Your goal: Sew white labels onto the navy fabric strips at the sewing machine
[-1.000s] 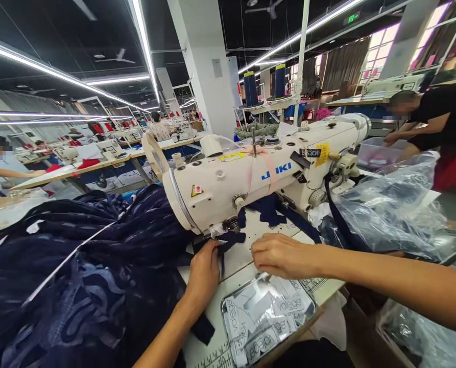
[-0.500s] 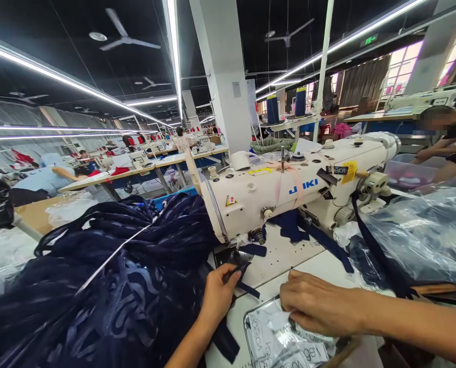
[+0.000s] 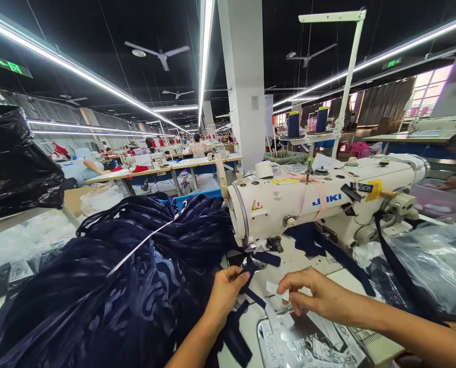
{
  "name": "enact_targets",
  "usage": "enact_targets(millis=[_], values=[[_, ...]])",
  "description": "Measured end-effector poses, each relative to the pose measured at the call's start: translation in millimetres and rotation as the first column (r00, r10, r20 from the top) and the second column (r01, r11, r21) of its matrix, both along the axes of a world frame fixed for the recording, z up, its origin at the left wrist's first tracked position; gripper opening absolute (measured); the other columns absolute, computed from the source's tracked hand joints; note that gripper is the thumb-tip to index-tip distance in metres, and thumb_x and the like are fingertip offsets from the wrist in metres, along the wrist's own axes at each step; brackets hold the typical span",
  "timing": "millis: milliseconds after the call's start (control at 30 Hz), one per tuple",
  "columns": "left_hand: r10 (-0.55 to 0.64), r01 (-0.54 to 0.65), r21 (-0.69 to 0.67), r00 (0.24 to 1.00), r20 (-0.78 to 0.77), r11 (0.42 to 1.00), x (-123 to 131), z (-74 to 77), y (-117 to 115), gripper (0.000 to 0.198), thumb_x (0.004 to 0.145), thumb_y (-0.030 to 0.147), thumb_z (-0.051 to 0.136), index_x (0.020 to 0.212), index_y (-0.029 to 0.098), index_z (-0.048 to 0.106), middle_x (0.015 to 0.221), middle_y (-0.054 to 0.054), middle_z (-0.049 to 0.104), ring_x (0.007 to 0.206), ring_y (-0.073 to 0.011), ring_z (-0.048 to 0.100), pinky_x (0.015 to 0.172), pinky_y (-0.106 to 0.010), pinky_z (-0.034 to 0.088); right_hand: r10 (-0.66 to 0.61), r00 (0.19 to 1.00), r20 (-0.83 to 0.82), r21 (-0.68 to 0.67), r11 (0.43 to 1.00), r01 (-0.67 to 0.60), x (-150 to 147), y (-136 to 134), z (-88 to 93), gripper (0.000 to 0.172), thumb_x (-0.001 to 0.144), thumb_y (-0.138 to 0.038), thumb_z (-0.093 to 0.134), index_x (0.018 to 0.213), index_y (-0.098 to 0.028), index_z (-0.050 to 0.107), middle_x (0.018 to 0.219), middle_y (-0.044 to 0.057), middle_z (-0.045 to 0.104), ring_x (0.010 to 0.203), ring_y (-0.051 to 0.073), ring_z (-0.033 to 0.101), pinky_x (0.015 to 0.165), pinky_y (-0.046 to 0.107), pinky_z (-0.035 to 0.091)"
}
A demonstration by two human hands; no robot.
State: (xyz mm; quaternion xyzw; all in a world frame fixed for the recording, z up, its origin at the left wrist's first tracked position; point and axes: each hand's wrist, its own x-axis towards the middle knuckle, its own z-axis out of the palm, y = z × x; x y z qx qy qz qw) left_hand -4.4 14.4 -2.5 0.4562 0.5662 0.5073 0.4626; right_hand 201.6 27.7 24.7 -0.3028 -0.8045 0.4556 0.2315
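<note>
The white label sits pinched between the thumb and fingertips of the right hand, low over the machine bed, just near of the presser foot. Its long axis lies about left to right, and its free end points left, toward the left hand. Which face is up is too small to tell.

That left hand is closed on the navy strip, thumb on top. The strip's long axis runs far to near, from under the presser foot down toward the table's near edge, slanting a little rightward as it comes.

By my reading, the step in hand is matching label to strip just in front of the needle. A further move calls for keeping the label flat and square across the strip, with both sets of fingertips clear of the foot.

The cream sewing machine stretches away to the right behind both hands. A heap of navy fabric fills the left. A tray of labels lies nearest, under the right wrist, and a clear plastic bag slumps at the right. Two thread cones stand far behind
</note>
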Motion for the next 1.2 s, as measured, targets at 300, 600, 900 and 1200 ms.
enact_targets(millis=[300, 600, 900, 1200], values=[[-0.007, 0.007, -0.015, 1.000, 0.009, 1.000, 0.2, -3.5, 3.8, 0.039, 0.046, 0.050, 0.070, 0.053, 0.014, 0.058, 0.048, 0.003, 0.049, 0.042, -0.0066, 0.040, 0.039, -0.018, 0.028, -0.290, 0.914, -0.285, -0.242, 0.944, 0.224, -31.2, 3.8, -8.5, 0.022, 0.069, -0.037, 0.055, 0.067, -0.015, 0.059, 0.057, -0.002, 0.051, 0.051, 0.010, 0.041, 0.054, 0.024, 0.035], [-0.042, 0.043, -0.035, 0.999, 0.006, 0.998, -1.6, -0.4, 1.7, 0.039, 0.050, 0.052, 0.069, 0.056, 0.015, 0.060, 0.043, 0.005, 0.046, 0.037, -0.0060, 0.036, 0.035, -0.018, 0.025, -0.475, 0.796, -0.375, -0.429, 0.850, 0.306, -69.6, 17.8, -24.4, 0.019, 0.057, -0.035, 0.062, 0.059, -0.016, 0.059, 0.077, 0.001, 0.056, 0.075, 0.015, 0.048, 0.073, 0.028, 0.035], [-0.009, 0.009, 0.010, 1.000, -0.026, 1.000, 2.8, 4.8, -2.0, 0.038, 0.049, 0.047, 0.072, 0.063, 0.013, 0.065, 0.055, 0.002, 0.054, 0.049, -0.0086, 0.045, 0.047, -0.019, 0.034, -0.465, 0.791, -0.398, -0.373, 0.869, 0.324, -79.7, 24.3, -30.3, 0.018, 0.058, -0.034, 0.056, 0.054, -0.016, 0.054, 0.053, -0.003, 0.047, 0.057, 0.013, 0.041, 0.060, 0.026, 0.032], [-0.022, 0.022, -0.047, 1.000, 0.015, 0.999, -0.8, 1.9, -2.2, 0.032, 0.051, 0.043, 0.071, 0.059, 0.013, 0.063, 0.051, 0.003, 0.051, 0.046, -0.0075, 0.042, 0.044, -0.019, 0.029, -0.418, 0.826, -0.379, -0.411, 0.875, 0.255, -73.8, 29.8, -28.4, 0.016, 0.056, -0.031, 0.060, 0.061, -0.016, 0.057, 0.063, -0.001, 0.054, 0.065, 0.015, 0.047, 0.069, 0.028, 0.035]])
